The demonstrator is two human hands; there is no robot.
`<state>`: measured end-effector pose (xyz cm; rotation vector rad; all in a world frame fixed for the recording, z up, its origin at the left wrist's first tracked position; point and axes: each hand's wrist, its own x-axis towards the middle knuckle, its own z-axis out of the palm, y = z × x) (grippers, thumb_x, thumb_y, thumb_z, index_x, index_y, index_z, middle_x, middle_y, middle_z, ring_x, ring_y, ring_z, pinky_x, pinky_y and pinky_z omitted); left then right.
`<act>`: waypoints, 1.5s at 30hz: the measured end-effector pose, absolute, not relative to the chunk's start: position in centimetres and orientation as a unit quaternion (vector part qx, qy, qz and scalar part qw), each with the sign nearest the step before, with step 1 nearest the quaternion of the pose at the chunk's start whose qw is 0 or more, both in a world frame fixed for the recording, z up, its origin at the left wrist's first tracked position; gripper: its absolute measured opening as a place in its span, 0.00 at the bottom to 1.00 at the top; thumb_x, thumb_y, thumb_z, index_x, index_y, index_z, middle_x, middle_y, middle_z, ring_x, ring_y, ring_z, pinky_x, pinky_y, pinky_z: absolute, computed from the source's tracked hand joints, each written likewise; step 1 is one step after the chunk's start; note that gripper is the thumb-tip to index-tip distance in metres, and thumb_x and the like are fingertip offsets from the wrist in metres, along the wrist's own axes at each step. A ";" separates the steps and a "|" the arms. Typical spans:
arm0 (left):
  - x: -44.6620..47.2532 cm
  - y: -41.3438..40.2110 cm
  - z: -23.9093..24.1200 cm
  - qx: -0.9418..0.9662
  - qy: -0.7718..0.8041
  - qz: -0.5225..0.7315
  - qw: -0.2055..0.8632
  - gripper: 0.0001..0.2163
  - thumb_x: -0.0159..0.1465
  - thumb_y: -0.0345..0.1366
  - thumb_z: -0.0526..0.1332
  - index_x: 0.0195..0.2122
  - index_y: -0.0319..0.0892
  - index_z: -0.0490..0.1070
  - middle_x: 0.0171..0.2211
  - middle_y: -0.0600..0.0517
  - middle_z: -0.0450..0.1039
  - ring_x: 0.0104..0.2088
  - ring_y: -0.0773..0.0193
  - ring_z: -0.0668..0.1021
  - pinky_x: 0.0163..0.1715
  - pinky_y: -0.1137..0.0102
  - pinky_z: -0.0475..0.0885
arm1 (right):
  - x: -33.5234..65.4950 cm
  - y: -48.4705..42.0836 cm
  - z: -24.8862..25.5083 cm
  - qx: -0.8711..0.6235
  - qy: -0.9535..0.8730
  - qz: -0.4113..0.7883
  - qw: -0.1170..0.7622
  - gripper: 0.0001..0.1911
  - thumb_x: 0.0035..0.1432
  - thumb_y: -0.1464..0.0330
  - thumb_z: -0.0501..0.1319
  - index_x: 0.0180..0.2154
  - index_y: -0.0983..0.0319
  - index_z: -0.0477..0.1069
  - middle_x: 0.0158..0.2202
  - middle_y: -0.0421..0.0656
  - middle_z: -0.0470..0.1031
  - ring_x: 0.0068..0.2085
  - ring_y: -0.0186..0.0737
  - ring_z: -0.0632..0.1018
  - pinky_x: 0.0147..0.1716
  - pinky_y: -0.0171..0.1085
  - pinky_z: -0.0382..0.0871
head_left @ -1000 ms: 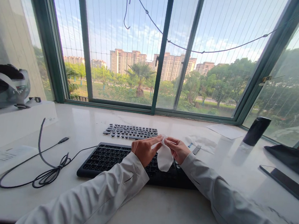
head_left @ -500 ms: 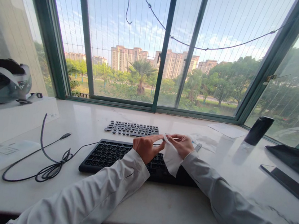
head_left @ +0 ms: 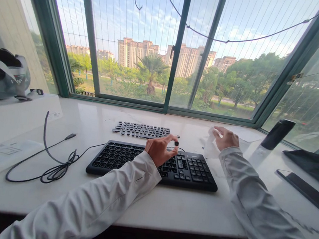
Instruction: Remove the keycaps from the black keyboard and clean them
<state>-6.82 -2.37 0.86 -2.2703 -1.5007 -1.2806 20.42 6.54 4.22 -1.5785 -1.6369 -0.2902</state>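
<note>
A small black keycap (head_left: 176, 143) is pinched between the thumb and forefinger of my left hand (head_left: 158, 149), above the black keyboard (head_left: 195, 184). The keyboard's main block shows bare key sockets, while keys stand on its number pad. Behind it, loose black keycaps (head_left: 142, 130) lie in rows on the white counter. To the right, past the keyboard's back corner, my right hand (head_left: 226, 138) has its fingers closed on a thin white tissue (head_left: 210, 146), which hangs down toward the counter.
A coiled black cable (head_left: 58, 169) with a USB plug lies left of the keyboard. A helmet (head_left: 3, 75) rests on a white box (head_left: 41, 107) at far left. On the right are a dark cylinder (head_left: 277, 135), a phone (head_left: 304, 191) and black cloth (head_left: 310, 167). Windows stand behind the counter.
My right hand has moved away from the left, to the right and back, taking the tissue with it. The keycap stays in my left hand and now shows. The view has tilted slightly downward.
</note>
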 end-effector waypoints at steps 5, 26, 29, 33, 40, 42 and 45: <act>-6.8 -2.0 0.5 -0.770 -0.463 -0.435 0.063 0.09 0.57 0.41 0.59 0.39 0.51 0.71 0.35 0.61 0.78 0.32 0.67 0.79 0.34 0.74 0.69 | 17.6 4.3 4.5 -0.540 -0.723 -0.091 0.422 0.21 0.53 0.59 0.59 0.48 0.60 0.71 0.40 0.46 0.78 0.36 0.43 0.77 0.41 0.43 0.69; -7.1 -1.2 -0.6 -0.871 -0.303 -0.383 0.052 0.13 0.65 0.40 0.53 0.46 0.46 0.72 0.38 0.55 0.78 0.37 0.68 0.79 0.36 0.77 0.72 | 13.3 2.6 2.8 -0.395 -0.778 0.437 0.219 0.26 0.45 0.53 0.64 0.39 0.66 0.71 0.29 0.46 0.78 0.27 0.34 0.74 0.24 0.32 0.65; -7.0 -1.3 -0.9 -0.857 -0.329 -0.391 0.060 0.13 0.64 0.43 0.54 0.43 0.46 0.74 0.36 0.55 0.79 0.35 0.68 0.80 0.35 0.77 0.71 | 13.8 2.5 3.0 -0.385 -0.778 0.453 0.201 0.25 0.44 0.54 0.66 0.38 0.67 0.73 0.30 0.46 0.78 0.28 0.35 0.75 0.27 0.33 0.67; -6.9 -1.5 -0.7 -0.855 -0.346 -0.382 0.057 0.14 0.65 0.46 0.52 0.39 0.48 0.75 0.34 0.56 0.79 0.33 0.70 0.79 0.32 0.78 0.69 | 14.4 2.5 3.1 -0.388 -0.783 0.453 0.178 0.24 0.42 0.55 0.66 0.39 0.64 0.76 0.31 0.45 0.79 0.30 0.36 0.76 0.31 0.35 0.69; -7.0 -1.4 -0.3 -0.894 -0.312 -0.322 0.022 0.13 0.65 0.44 0.52 0.39 0.47 0.75 0.33 0.56 0.79 0.34 0.69 0.79 0.33 0.78 0.68 | 15.1 2.7 2.9 -0.361 -0.849 0.361 0.137 0.21 0.44 0.55 0.65 0.38 0.61 0.78 0.31 0.42 0.79 0.32 0.37 0.76 0.32 0.34 0.68; -7.0 -1.2 -0.4 -0.904 -0.297 -0.308 0.008 0.12 0.65 0.43 0.52 0.39 0.47 0.74 0.35 0.56 0.79 0.35 0.69 0.79 0.35 0.78 0.69 | 15.1 2.6 3.1 -0.349 -0.874 0.316 0.119 0.20 0.46 0.56 0.64 0.38 0.61 0.78 0.28 0.42 0.78 0.29 0.34 0.74 0.29 0.33 0.66; -6.9 -1.1 -0.5 -0.912 -0.291 -0.290 -0.006 0.12 0.65 0.40 0.52 0.40 0.48 0.75 0.36 0.57 0.79 0.36 0.69 0.79 0.36 0.78 0.69 | 15.2 2.6 3.3 -0.332 -0.900 0.266 0.097 0.19 0.49 0.56 0.62 0.39 0.61 0.78 0.26 0.41 0.76 0.27 0.33 0.72 0.28 0.31 0.66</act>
